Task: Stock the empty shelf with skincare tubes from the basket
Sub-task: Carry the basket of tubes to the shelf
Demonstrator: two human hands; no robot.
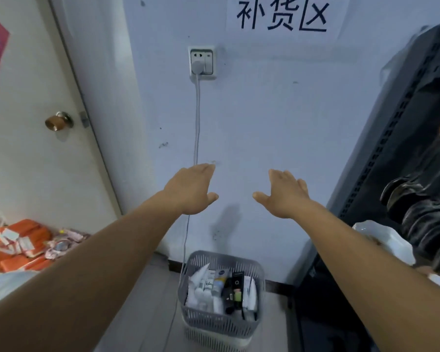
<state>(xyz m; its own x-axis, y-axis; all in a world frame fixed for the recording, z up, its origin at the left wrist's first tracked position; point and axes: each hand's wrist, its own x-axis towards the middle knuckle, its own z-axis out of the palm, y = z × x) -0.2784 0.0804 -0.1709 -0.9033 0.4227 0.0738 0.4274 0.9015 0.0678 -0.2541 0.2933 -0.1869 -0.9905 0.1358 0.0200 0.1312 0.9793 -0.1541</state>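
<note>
A grey slotted basket (201, 323) stands on the floor against the wall, low in the middle of the view. It holds several skincare tubes (220, 288), mostly white, with one black tube among them. My left hand (191, 191) and my right hand (283, 194) are stretched out side by side, palms down, well above the basket. Both are empty with the fingers spread. A dark perforated shelf unit (391, 138) rises along the right edge; its shelves are hidden from here.
A white cable (196, 123) hangs from a wall socket (202, 62) down past the basket's left side. A white door with a brass knob (59, 121) is at the left. Orange packets (15, 247) are piled at lower left. Black items and a white bag (384, 240) sit at the right.
</note>
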